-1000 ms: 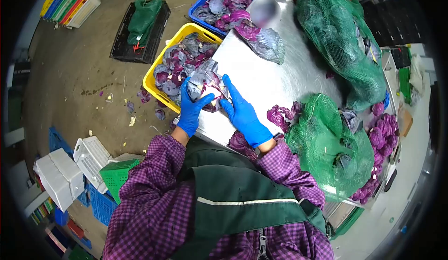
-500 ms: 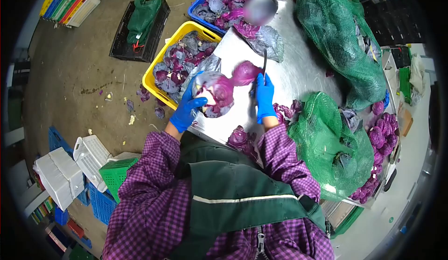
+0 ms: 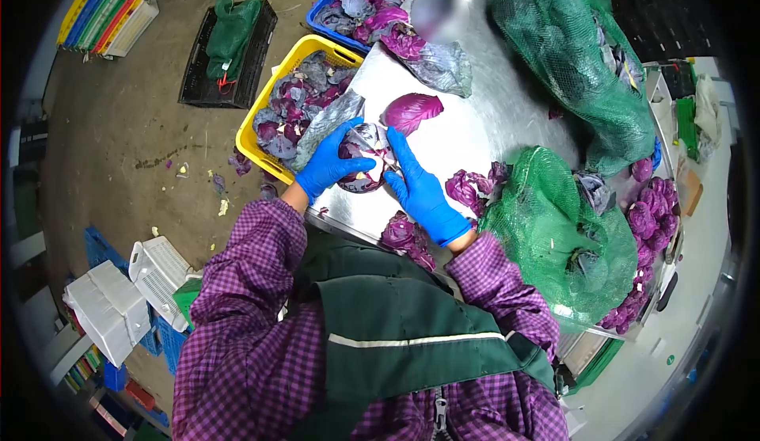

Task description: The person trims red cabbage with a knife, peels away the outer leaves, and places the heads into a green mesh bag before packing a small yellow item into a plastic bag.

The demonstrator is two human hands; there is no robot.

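A red cabbage (image 3: 368, 135), with its pale cut base showing, is held over the metal table (image 3: 451, 136). My left hand (image 3: 331, 162), in a blue glove, grips it from the left with the thumb across its face. My right hand (image 3: 423, 191), gloved alike, is at the cabbage's right side with its fingertips touching it. The knife in that hand is mostly hidden between the fingers and the cabbage. A loose purple leaf (image 3: 412, 112) lies on the table just beyond.
A yellow crate (image 3: 252, 128) and a blue crate (image 3: 317, 17) of cabbage leaves stand left of the table. Green mesh sacks (image 3: 554, 61) lie at right, with peeled cabbages (image 3: 653, 211) beyond. Leaf scraps (image 3: 404, 235) sit at the near edge. A black crate (image 3: 198, 81) stands on the floor.
My right hand has moved left onto the cabbage, and the knife blade that stood upright is no longer plainly visible. The purple leaf beside the cabbage now lies apart from it on the table.
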